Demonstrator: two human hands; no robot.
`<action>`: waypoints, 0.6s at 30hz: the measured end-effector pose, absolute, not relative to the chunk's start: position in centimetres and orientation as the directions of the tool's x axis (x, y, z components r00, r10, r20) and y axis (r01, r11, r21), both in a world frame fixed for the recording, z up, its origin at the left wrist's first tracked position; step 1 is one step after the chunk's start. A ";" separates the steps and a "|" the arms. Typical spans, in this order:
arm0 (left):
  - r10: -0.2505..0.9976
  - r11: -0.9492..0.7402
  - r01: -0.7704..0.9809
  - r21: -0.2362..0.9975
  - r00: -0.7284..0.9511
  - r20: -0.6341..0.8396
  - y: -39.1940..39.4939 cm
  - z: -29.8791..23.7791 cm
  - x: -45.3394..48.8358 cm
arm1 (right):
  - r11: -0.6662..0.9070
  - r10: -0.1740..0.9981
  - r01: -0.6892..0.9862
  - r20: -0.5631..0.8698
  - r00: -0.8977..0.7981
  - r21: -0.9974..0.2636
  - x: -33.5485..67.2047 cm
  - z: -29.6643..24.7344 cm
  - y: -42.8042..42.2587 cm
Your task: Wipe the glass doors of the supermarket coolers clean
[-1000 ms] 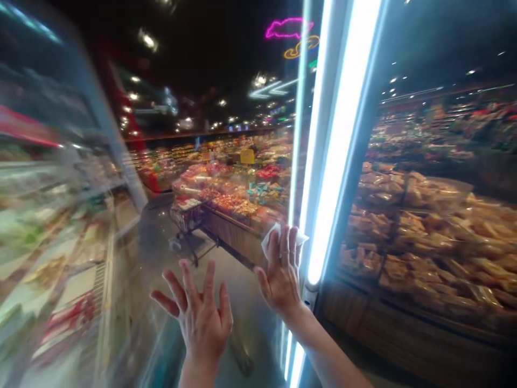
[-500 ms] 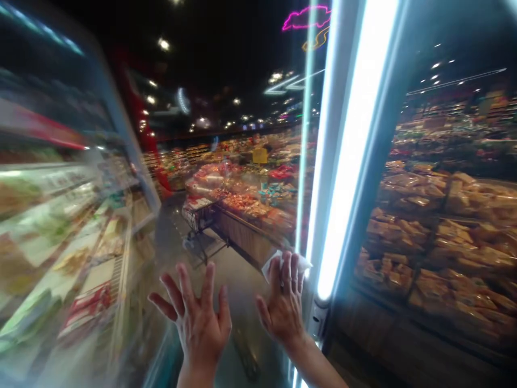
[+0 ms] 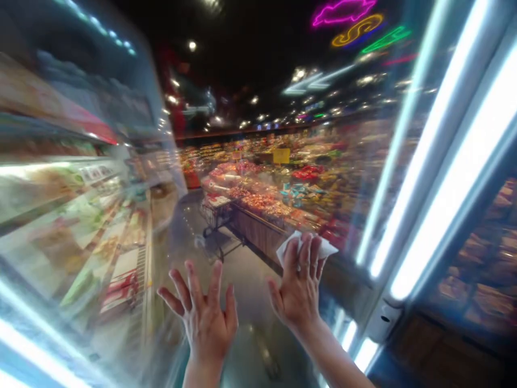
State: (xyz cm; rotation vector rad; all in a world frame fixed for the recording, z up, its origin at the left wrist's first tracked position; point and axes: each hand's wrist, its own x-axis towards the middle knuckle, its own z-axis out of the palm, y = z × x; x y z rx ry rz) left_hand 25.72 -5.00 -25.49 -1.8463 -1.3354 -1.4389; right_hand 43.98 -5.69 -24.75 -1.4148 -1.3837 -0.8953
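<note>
My left hand [image 3: 210, 318] is open, its fingers spread wide and pointing up, lying flat as if against a clear glass pane. It holds nothing. My right hand [image 3: 301, 288] presses a folded white tissue [image 3: 328, 249] under its fingers, with the tissue's corners sticking out past the fingertips. The fingers lie side by side and the thumb stands apart. Through the glass between and above my hands, the shop floor shows. To the right of my right hand runs the metal door frame [image 3: 382, 318] with bright light tubes [image 3: 452, 188].
On the left, a lit refrigerated case [image 3: 81, 215] holds packaged food, blurred. A shopping cart [image 3: 220, 215] stands beyond the glass beside a wooden produce stand [image 3: 258, 231]. Neon signs [image 3: 357, 29] glow overhead. More packaged goods [image 3: 484, 275] lie at the far right.
My view has turned, and the light tubes now lean further right. My right hand with the tissue has shifted right and slightly up, away from my left hand, which stays spread.
</note>
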 end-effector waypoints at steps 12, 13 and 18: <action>0.362 -0.406 0.895 0.183 -0.026 0.932 -3.4 -24.9 14.4 | 0.126 0.268 0.992 0.963 -0.029 -0.005 30.4 -22.0 -4.2; 0.357 -0.400 0.897 0.186 -0.034 0.933 -3.3 -24.9 13.6 | 0.129 0.260 0.991 0.966 -0.015 -0.020 29.6 -21.3 -4.0; 0.376 -0.403 0.894 0.197 -0.035 0.926 -3.0 -25.2 10.3 | 0.152 0.278 0.988 0.958 -0.065 0.023 25.7 -22.9 -3.9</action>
